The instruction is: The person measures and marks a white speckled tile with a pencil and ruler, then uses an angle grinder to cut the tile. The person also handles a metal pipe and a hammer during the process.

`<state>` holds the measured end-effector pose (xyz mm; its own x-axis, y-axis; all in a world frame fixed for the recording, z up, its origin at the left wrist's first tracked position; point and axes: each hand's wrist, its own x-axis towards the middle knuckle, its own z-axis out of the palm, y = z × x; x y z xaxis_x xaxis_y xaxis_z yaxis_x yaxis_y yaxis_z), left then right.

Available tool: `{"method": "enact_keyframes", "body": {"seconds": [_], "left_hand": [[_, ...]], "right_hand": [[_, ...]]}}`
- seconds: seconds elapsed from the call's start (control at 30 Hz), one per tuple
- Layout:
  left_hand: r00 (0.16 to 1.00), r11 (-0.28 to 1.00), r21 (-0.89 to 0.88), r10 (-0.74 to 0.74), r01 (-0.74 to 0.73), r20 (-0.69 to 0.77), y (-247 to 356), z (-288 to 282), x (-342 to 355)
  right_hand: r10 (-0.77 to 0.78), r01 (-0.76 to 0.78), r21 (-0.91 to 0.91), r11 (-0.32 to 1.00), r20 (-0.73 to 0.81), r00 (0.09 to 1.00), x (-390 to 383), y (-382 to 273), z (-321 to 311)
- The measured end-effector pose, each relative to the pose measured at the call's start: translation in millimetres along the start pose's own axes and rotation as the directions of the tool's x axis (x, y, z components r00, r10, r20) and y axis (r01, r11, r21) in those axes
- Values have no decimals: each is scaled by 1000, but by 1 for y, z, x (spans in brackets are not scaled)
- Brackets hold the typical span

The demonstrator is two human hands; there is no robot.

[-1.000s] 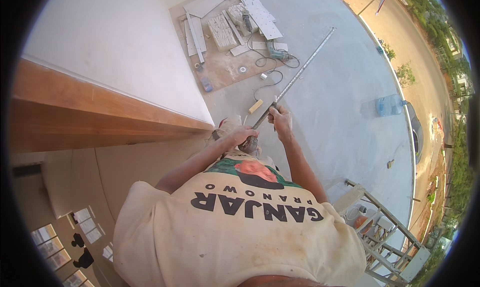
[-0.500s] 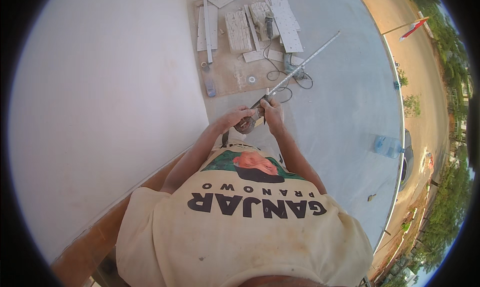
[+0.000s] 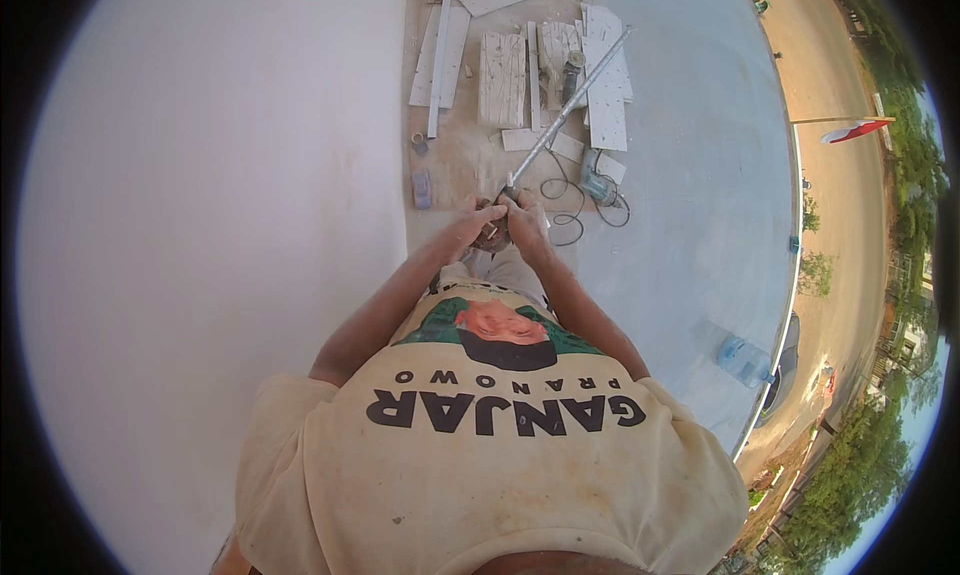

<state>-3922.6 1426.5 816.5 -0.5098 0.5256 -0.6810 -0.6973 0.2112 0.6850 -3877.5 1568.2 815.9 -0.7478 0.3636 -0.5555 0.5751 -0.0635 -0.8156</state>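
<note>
So, mid-frame, left hand (image 3: 476, 221) curled round a dark roundish thing (image 3: 490, 240), right hand (image 3: 526, 221) gripping a silvery rod (image 3: 572, 105) slanting up rightward.

Hands (image 3: 527, 221): two counted
Rod (image 3: 575, 97): one counted
Power tools (image 3: 599, 182): two logged
Water jug (image 3: 745, 360): one logged
Flag (image 3: 857, 132): one logged
White boards (image 3: 607, 95): several seen (overlapped, not countable)

Bright daylight struck the sandy ground (image 3: 845, 215) at right, while the grey-blue floor (image 3: 690, 165) at upper centre lay in soft, even shade. The white wall (image 3: 220, 225) at left looked washed out. Fisheye distortion bowed the floor's white edge (image 3: 799, 195); black corners framed my view, and detail around my right grip (image 3: 527, 223) was soft.
</note>
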Motion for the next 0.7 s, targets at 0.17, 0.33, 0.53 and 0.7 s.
{"method": "enact_keyframes", "body": {"seconds": [0.17, 0.33, 0.53, 0.7], "left_hand": [[998, 996, -88, 5, -10, -66, 33, 10, 51], [999, 997, -83, 0, -4, -53, 66, 14, 104], [996, 992, 105, -68, 73, -50, 108, 5, 141], [980, 883, 458, -9, 100, -197, 69, -53, 193]], "right_hand": [[25, -25, 1, 1000, 63, 998, 75, -1, -20], [-29, 31, -17, 999, 98, 995, 138, -26, -44], [34, -28, -109, 994, 55, 998, 192, -40, -71], [72, -79, -260, 962, -35, 997, 230, -52, -80]]}}
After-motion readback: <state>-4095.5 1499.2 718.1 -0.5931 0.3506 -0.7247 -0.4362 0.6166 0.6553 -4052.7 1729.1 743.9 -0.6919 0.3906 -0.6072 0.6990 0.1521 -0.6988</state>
